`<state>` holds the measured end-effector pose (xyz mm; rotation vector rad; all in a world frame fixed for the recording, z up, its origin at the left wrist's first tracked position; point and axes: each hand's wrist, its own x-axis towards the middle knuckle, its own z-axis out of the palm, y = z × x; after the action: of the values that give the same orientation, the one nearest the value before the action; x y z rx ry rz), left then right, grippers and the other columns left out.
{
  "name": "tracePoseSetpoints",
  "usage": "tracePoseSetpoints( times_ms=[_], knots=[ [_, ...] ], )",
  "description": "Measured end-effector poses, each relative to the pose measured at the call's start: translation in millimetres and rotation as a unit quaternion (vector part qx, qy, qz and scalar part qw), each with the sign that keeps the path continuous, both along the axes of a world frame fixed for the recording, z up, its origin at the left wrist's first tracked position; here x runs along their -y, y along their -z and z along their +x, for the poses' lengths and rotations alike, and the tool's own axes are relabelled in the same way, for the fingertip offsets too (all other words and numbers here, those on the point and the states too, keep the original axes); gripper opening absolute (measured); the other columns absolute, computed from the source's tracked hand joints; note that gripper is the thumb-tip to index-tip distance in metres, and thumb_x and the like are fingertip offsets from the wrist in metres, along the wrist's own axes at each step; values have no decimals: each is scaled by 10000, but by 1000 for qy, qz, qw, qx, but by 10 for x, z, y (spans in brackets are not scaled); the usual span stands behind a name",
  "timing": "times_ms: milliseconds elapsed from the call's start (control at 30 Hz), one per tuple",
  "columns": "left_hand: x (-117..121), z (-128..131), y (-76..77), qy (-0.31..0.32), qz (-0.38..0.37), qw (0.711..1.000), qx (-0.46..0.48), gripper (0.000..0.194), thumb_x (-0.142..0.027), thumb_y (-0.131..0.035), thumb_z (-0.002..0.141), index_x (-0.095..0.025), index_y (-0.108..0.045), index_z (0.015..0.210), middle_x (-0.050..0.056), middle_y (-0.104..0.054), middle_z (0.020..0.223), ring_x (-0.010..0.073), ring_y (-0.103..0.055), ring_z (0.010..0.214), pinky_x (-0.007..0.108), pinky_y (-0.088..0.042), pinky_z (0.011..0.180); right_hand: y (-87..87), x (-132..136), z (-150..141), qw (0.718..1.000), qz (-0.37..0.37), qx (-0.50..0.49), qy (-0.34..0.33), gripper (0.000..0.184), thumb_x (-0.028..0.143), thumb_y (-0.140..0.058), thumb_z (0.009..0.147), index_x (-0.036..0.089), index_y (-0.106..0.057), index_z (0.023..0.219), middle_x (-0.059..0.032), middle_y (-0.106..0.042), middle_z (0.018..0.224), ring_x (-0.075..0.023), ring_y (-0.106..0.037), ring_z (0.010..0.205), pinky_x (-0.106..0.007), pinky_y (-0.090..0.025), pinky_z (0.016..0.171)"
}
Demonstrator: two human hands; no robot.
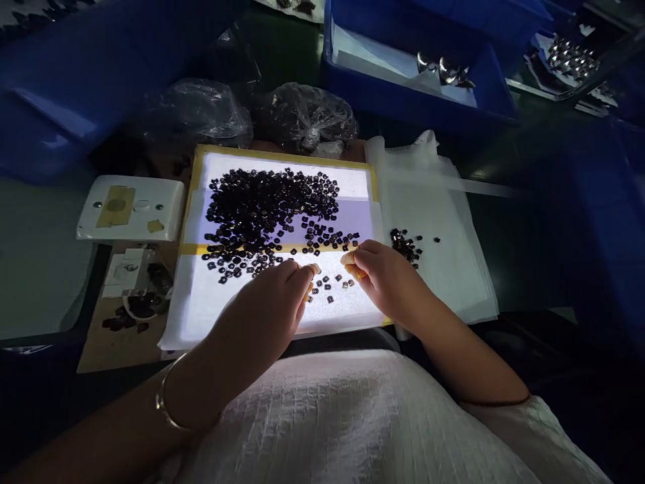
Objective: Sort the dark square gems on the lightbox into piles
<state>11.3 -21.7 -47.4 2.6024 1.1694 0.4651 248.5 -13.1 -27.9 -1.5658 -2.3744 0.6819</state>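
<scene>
A lit white light panel (pixel 211 316) with yellow tape edging lies before me. Spread over it is a dense heap of small dark square parts (pixel 252 202), thinning out toward the near side. My left hand (pixel 269 299) rests over the panel's near part, fingers drawn together beside a few loose parts (pixel 330 299). My right hand (pixel 388 275) faces it from the right, thumb and fingers pinched by the same parts. Yellowish covers show on the fingertips of both hands. Whatever either pinch holds is too small or hidden to make out.
White paper sheets (pixel 433 195) right of the panel carry a smaller pile of dark parts (pixel 404 247). Clear plastic bags (pixel 312 117) stand behind. A white switch box (pixel 132 208) sits at the left. Blue bins (pixel 403 97) line the back, one holding shiny metal pieces.
</scene>
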Motion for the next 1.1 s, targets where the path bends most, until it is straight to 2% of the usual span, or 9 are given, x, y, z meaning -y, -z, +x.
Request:
tracePoseSetpoints(
  times_ms=[167,300,367,567,633,733,900,1000,1100],
  knots=[
    [-71,60,-64,50,-58,997,8,220,-90,-424,991,-137,-639,1009,64,-653,841,192,-624,699,328,-527,607,-81,4,5,997,-51,-23,-61,159,66,-565,933,175,-681,930,-46,-648,904,-156,-570,764,-292,-438,675],
    [-268,71,-110,19,-8,999,-29,197,-123,-455,1008,-120,-652,995,92,-646,864,242,-633,776,381,-527,662,-32,-114,-3,999,51,-8,-3,177,108,-561,984,176,-709,1053,-84,-660,993,-189,-586,854,-328,-467,750],
    [-373,89,-106,5,11,998,-56,169,-120,-496,997,-112,-663,1018,100,-643,881,265,-634,823,396,-519,694,40,-169,-54,996,89,26,-1,202,104,-538,991,183,-716,1044,-88,-649,970,-207,-569,863,-350,-465,770],
    [-462,138,-60,9,53,992,-118,173,-102,-518,983,-156,-670,921,69,-615,818,244,-597,770,363,-443,638,167,-229,-171,991,105,78,-13,303,-5,-462,947,176,-704,958,-73,-638,909,-196,-532,822,-345,-429,758],
    [-437,126,-69,11,36,994,-100,169,-120,-531,984,-167,-652,876,59,-613,800,231,-593,752,355,-439,638,125,-218,-126,994,93,56,-2,253,21,-488,953,168,-694,943,-70,-654,912,-187,-540,813,-334,-422,736],
    [-392,96,-100,24,-44,997,-50,122,-170,-575,975,-176,-637,870,51,-646,830,208,-613,755,340,-466,655,-3,-159,-1,1000,16,-17,9,187,32,-553,928,177,-671,921,-43,-678,915,-156,-568,791,-295,-425,703],
    [-352,120,-138,57,-114,991,-51,132,-112,-580,930,-183,-655,848,44,-665,830,198,-625,756,323,-472,654,-143,-40,141,994,-90,-30,-54,229,-37,-585,870,178,-631,804,-14,-665,838,-144,-583,773,-284,-432,705],
    [-378,159,-136,67,-84,991,-78,167,-88,-560,925,-184,-657,827,41,-632,787,202,-594,731,325,-446,633,-98,-54,157,995,-75,-36,-54,188,13,-613,908,178,-675,843,-36,-670,883,-156,-599,804,-293,-449,716],
    [-457,200,-131,67,-20,993,-93,186,-95,-516,962,-169,-670,890,52,-612,797,216,-572,735,343,-438,628,-9,-128,160,998,0,-58,8,187,50,-601,943,184,-722,990,-65,-677,977,-168,-618,853,-301,-474,739]
  ],
)
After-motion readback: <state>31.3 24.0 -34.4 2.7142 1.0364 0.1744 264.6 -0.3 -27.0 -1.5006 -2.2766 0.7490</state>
